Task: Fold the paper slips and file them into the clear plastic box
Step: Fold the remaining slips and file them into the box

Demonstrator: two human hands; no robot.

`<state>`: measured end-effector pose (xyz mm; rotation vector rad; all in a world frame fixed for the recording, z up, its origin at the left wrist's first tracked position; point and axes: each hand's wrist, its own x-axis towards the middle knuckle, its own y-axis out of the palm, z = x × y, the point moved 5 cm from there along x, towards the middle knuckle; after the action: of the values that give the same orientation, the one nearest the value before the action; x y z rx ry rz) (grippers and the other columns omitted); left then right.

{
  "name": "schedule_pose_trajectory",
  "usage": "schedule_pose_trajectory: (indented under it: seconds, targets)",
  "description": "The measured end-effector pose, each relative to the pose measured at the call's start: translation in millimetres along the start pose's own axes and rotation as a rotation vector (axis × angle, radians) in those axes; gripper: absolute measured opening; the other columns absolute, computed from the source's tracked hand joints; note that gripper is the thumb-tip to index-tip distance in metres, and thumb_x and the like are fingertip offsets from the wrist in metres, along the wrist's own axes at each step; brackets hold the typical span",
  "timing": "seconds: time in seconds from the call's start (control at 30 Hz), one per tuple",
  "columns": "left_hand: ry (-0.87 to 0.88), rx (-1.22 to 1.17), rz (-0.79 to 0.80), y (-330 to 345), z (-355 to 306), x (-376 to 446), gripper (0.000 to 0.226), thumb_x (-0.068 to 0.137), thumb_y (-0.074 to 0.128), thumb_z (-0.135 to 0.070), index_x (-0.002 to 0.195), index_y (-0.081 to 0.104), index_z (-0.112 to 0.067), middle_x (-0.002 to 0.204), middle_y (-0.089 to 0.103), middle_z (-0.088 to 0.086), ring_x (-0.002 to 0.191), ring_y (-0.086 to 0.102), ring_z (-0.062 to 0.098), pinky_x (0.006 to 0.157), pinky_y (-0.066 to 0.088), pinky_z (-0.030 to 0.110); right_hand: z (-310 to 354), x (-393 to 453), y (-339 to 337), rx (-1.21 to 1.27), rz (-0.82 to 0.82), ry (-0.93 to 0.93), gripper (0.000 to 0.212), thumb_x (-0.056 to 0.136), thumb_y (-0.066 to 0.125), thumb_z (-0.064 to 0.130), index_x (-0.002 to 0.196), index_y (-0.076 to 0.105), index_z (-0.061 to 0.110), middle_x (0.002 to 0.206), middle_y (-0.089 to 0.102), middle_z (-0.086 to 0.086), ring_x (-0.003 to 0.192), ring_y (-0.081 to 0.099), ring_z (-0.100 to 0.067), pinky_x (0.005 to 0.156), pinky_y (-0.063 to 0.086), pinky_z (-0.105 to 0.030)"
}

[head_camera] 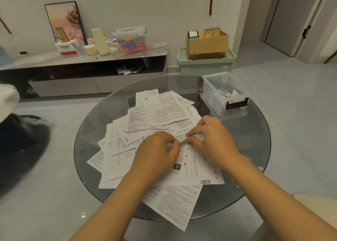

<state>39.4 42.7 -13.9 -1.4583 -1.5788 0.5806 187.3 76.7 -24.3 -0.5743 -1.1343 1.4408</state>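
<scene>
My left hand [158, 149] and right hand [211, 136] pinching one small paper slip [182, 139] between them, above printed slips [160, 113], text unreadable, clear plastic box [225, 93] beyond, "Panasonic" carton [65, 48] far back

Two bare forearms reaching forward and inward: left hand [156, 149] knuckles up with fingers curled in a pinching grip, right hand [213, 136] likewise (thumb and forefinger nipped together), fingertips of both nearly meeting at centre.
</scene>
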Motion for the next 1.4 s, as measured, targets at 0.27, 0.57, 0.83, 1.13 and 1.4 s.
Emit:
schedule_pose_trajectory:
  seconds: [0.27, 0.57, 0.83, 1.13, 1.4]
  targets:
    - [-0.136, 0.22, -0.002, -2.5, 45.1, 19.8, 0.048, 0.096, 0.045, -0.033, 0.14, 0.038, -0.017, 0.15, 0.032, 0.003, 0.14, 0.023, 0.018, 0.113, 0.011, 0.037, 0.8, -8.8, 3.0, -0.026, 0.03, -0.028, 0.02, 0.089, 0.059, 0.035, 0.104, 0.07, 0.029, 0.109, 0.056, 0.009, 0.108, 0.043, -0.013, 0.085, 0.034, -0.023]
    - [-0.189, 0.294, 0.152, 14.3, 74.8, 44.1, 0.056, 0.098, 0.037, -0.043, 0.149, 0.02, -0.026, 0.157, 0.017, 0.004, 0.142, 0.018, 0.023, 0.114, 0.006, 0.044, 7.9, -9.2, 6.0, -0.062, 0.074, -0.029, 0.02, 0.09, 0.055, 0.028, 0.103, 0.07, 0.029, 0.115, 0.061, 0.011, 0.112, 0.048, -0.012, 0.094, 0.036, -0.026]
    - [-0.05, 0.188, -0.031, 15.1, 64.7, 53.4, 0.024, 0.095, 0.051, -0.027, 0.112, 0.068, -0.022, 0.119, 0.064, -0.005, 0.113, 0.046, 0.02, 0.091, 0.023, 0.031, 6.7, -6.3, 10.3, -0.042, 0.144, 0.024, 0.022, 0.091, 0.051, 0.027, 0.103, 0.069, 0.027, 0.106, 0.066, 0.009, 0.1, 0.057, -0.015, 0.091, 0.042, -0.028]
    - [0.012, 0.054, -0.1, 10.4, 49.2, 47.1, 0.006, 0.082, 0.059, -0.014, 0.078, 0.064, -0.015, 0.089, 0.068, -0.002, 0.084, 0.06, 0.018, 0.085, 0.045, 0.036, 9.0, -4.8, 6.1, -0.009, 0.072, -0.003, 0.024, 0.091, 0.051, 0.024, 0.11, 0.067, 0.024, 0.113, 0.063, 0.006, 0.107, 0.052, -0.015, 0.093, 0.04, -0.028]
    - [0.131, 0.04, 0.053, 2.8, 30.6, 10.8, 0.009, 0.072, 0.046, -0.029, 0.066, 0.041, -0.033, 0.088, 0.068, -0.006, 0.084, 0.06, 0.016, 0.074, 0.049, 0.036, -0.9, -2.1, -2.4, -0.03, -0.043, -0.077, 0.037, 0.085, 0.064, 0.029, 0.122, 0.06, 0.031, 0.13, 0.051, 0.01, 0.124, 0.034, -0.016, 0.098, 0.017, -0.026]
